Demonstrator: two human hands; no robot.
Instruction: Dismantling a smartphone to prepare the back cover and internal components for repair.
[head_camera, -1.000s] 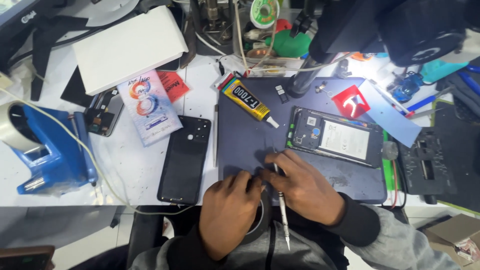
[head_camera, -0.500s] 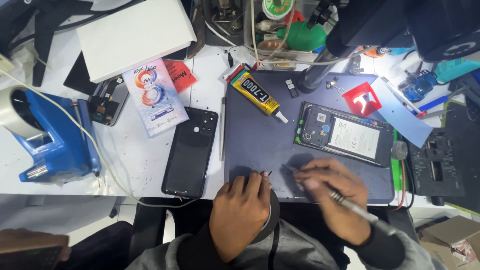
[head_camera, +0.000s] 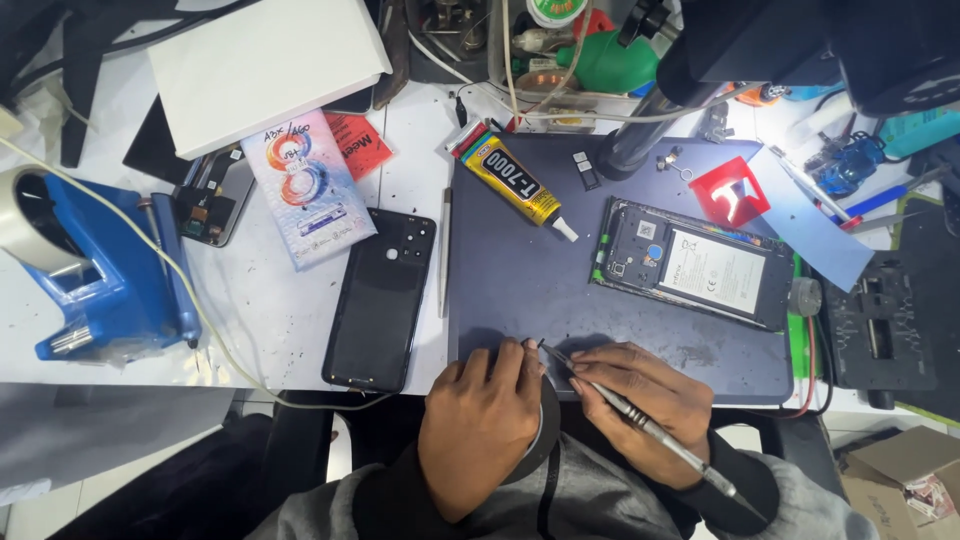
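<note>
The right hand (head_camera: 640, 400) is closed in a pen-like grip round a slim metal screwdriver (head_camera: 640, 425). Its long axis runs on a slant: the tip points up and to the left, ending on the mat's near edge close to the left fingertips (head_camera: 525, 352), and the handle trails down and to the right over the right wrist. The left hand (head_camera: 480, 425) lies knuckles up beside it, fingers curled and pressed to the mat at the tip. Something very small and dark sits between the two hands; whether the left fingers pinch it cannot be told.

Both hands rest at the near edge of one dark blue mat (head_camera: 530, 290). On it, further away and to the right, lies one opened phone (head_camera: 695, 265), back off, its battery and board showing, long axis running left to right and slightly tilted. One yellow and black glue tube (head_camera: 515, 182) lies at the mat's far left corner, nozzle pointing down and right towards the opened phone. One red triangular pick (head_camera: 730, 192) sits near the far right.

Left of the mat, on the white table (head_camera: 250, 320), lies one black back cover (head_camera: 382, 298), long axis running away from the person, and one thin metal tool (head_camera: 444, 250) just beside the mat edge. Further left stand one blue tape dispenser (head_camera: 100, 270), one colourful flat packet (head_camera: 305, 185) and one white box (head_camera: 265, 60).
</note>
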